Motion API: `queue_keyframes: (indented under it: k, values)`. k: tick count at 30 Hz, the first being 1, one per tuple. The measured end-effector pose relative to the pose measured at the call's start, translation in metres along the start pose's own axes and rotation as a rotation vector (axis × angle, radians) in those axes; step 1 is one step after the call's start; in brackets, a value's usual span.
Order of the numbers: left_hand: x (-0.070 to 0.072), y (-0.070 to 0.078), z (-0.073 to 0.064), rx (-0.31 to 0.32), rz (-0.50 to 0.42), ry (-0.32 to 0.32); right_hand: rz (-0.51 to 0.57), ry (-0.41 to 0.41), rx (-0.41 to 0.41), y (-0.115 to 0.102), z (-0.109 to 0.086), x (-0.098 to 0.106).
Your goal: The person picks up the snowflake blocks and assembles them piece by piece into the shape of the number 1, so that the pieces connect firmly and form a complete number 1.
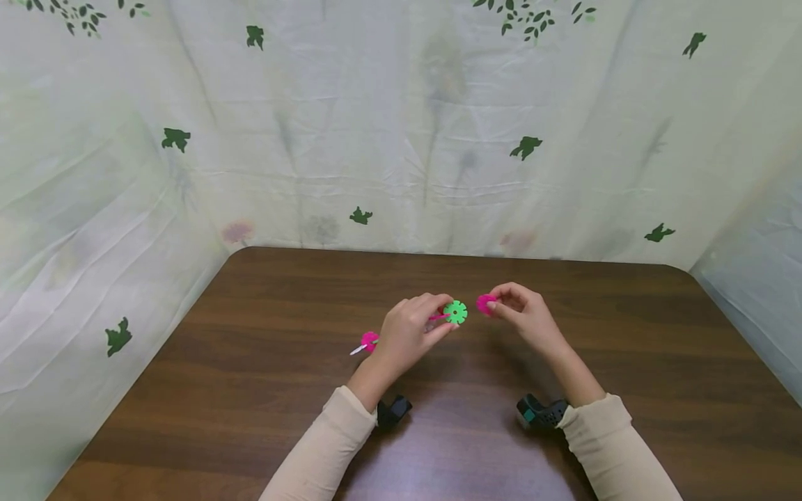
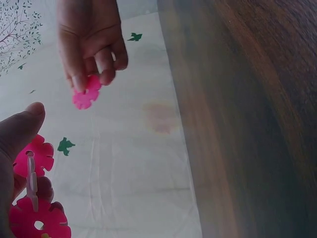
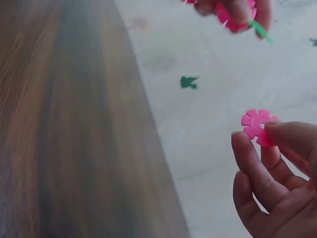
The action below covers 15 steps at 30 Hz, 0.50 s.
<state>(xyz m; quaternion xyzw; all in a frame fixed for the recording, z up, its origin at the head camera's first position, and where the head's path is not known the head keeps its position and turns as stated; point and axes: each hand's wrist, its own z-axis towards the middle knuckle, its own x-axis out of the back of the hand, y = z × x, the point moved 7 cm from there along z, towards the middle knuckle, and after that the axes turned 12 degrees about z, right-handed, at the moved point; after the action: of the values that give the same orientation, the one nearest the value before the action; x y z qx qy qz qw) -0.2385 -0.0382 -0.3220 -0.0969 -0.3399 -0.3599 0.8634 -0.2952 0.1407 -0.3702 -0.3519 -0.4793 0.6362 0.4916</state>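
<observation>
My left hand (image 1: pixel 407 330) grips a chain of flower-shaped notched plastic discs joined at their slots. A green disc (image 1: pixel 456 312) faces up at the chain's right end, by the fingertips. Out past the other side of the hand show a pink disc (image 1: pixel 368 341) and a white piece (image 1: pixel 358 349). In the left wrist view, a white disc seen edge-on (image 2: pixel 32 181) links two pink discs; the fingers hide part of the chain. My right hand (image 1: pixel 529 320) pinches a single pink disc (image 3: pixel 255 121) between thumb and fingers, a small gap right of the green one.
Both hands are above a brown wood-grain table (image 1: pixel 282 417). A pale cloth (image 1: pixel 401 139) with green bird shapes hangs behind and at the sides. Black devices (image 1: pixel 393 412) are worn at both wrists.
</observation>
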Motion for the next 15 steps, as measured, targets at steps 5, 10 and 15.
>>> queue_keyframes:
  k: [5,10,15]
  values:
    - [0.0,-0.001,0.0,0.007,0.006,-0.015,-0.019,-0.028,0.021,-0.016,-0.003,-0.008]
    - [-0.001,-0.001,0.0,0.011,0.006,-0.033,-0.044,-0.06,0.038,-0.029,-0.007,-0.017]
    - [-0.002,0.0,0.0,0.001,-0.004,-0.035,-0.042,-0.101,0.074,-0.042,-0.01,-0.025]
